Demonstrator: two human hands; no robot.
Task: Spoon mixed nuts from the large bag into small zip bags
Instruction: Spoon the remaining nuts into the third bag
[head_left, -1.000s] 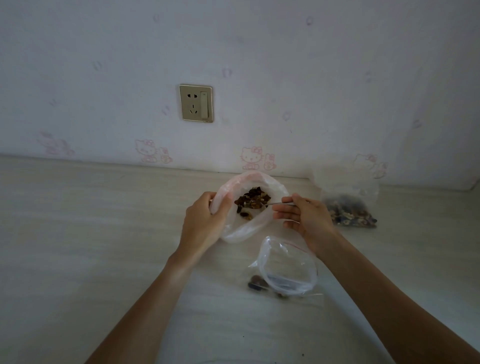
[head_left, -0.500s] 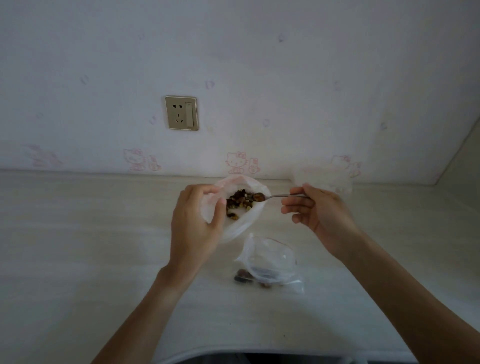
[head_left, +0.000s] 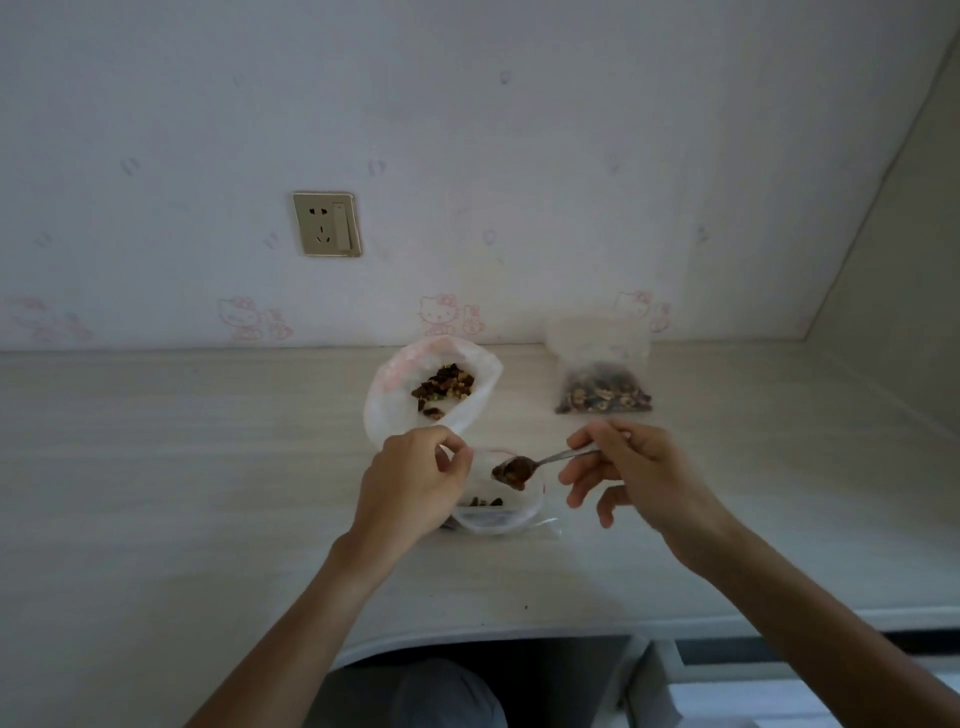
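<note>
While the left hand (head_left: 410, 483) pinches the small bag (head_left: 498, 512) open, the right hand (head_left: 631, 470) grips a loaded spoon (head_left: 519, 470) (seemingly over its mouth), ready to tip.

Pale wall (head_left: 519, 130), socket (head_left: 326, 224), wooden desk (head_left: 156, 467)

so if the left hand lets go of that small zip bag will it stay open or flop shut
Probably it sags. The small zip bag is thin clear film, and the left hand is pinching its rim open. With only a few nuts at the bottom it looks light, so a nudge from the spoon would likely shift it.
</note>
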